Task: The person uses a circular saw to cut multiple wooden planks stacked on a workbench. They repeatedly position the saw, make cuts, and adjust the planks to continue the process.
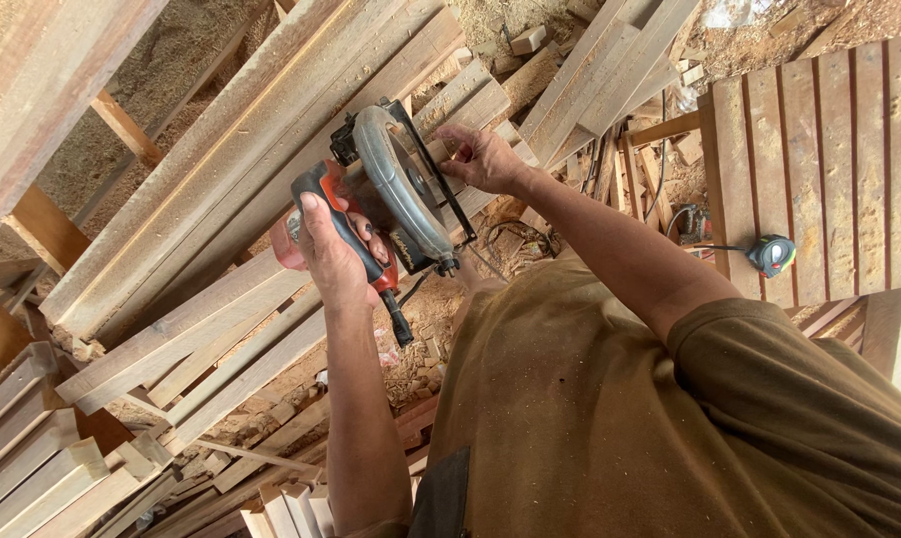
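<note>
**Head view: circular saw steadied on stacked planks by both hands**

Head camera looks down, in a tilted frame, on a workshop floor thick with sawdust, where long pale wooden planks [221,189] lie in a sloping stack that runs from the upper middle toward the lower left. They lie side by side and overlapping, which gives a long flat bed for a tool to ride on; nothing here is a tabletop, the stack itself carries the work. At the right edge stands a brown slatted wooden panel [829,149], and a small green and black tape measure [772,254] rests against its lower left corner, probably kept within reach.

Near the upper end of the stack sits the red and grey handheld circular saw [396,194], its curved metal guard turned toward the camera and its base lying on the planks. The left hand [333,244] wraps the red and black handle, the grip closed firmly around it with the thumb along the top, as one holds a tool to steer it. The right hand [482,157] lies at the far side of the saw, fingers curled by the base plate and the plank edge; whether it grips the plate or only presses the wood I cannot tell. A black power cord [399,321] hangs from the handle toward the floor.
</note>
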The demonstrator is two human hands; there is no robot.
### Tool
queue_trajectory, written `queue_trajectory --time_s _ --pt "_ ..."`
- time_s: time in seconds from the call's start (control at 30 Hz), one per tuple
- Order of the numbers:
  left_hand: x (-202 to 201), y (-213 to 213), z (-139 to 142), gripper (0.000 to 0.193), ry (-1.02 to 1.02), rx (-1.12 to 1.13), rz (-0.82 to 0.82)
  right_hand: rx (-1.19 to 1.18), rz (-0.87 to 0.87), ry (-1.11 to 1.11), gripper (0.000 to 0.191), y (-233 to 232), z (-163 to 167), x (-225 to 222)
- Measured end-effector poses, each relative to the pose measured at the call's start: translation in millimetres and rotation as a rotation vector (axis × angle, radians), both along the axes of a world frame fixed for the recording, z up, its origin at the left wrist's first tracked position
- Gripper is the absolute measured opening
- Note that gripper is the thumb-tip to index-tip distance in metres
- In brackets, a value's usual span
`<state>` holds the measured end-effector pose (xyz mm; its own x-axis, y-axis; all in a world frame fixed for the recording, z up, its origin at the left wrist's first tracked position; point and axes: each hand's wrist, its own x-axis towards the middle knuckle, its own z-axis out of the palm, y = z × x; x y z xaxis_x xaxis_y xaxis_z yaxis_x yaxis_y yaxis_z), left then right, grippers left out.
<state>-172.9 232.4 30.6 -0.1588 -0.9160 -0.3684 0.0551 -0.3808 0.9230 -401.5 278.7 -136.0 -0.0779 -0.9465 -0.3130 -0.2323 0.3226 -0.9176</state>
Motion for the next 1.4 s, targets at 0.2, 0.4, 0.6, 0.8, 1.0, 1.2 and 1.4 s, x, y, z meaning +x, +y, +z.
queue_trajectory --time_s 0.2,0.4,0.6,0.8,1.0,1.2,1.4 --pt "-7.1 -8.0 3.8 0.054 -0.002 0.008 0.007 -0.043 0.007 0.021 0.055 0.2 2.7 -1.7" --pt "-14.4 -26.2 10.5 0.053 -0.005 0.031 0.004 -0.036 0.005 -0.004 0.058 -0.4 2.9 -0.9" --pt "-19.3 -37.5 15.3 0.054 0.007 0.032 0.002 -0.022 -0.01 -0.086 0.055 -0.8 4.9 -0.3" --pt "4.2 7.7 19.8 0.055 -0.058 0.061 0.026 0.025 -0.049 -0.137 0.055 -2.0 6.5 -4.7" --pt "18.3 46.3 6.1 0.056 -0.019 0.037 0.009 -0.047 -0.072 -0.033 0.059 -2.7 4.9 7.3" --pt "17.3 38.1 2.2 0.054 0.038 0.028 0.009 0.021 -0.095 0.024 0.049 -6.5 5.0 8.7" --pt "9.5 10.2 6.7 0.052 -0.026 0.064 0.042 0.043 -0.109 0.031 0.053 -7.7 6.0 13.4"
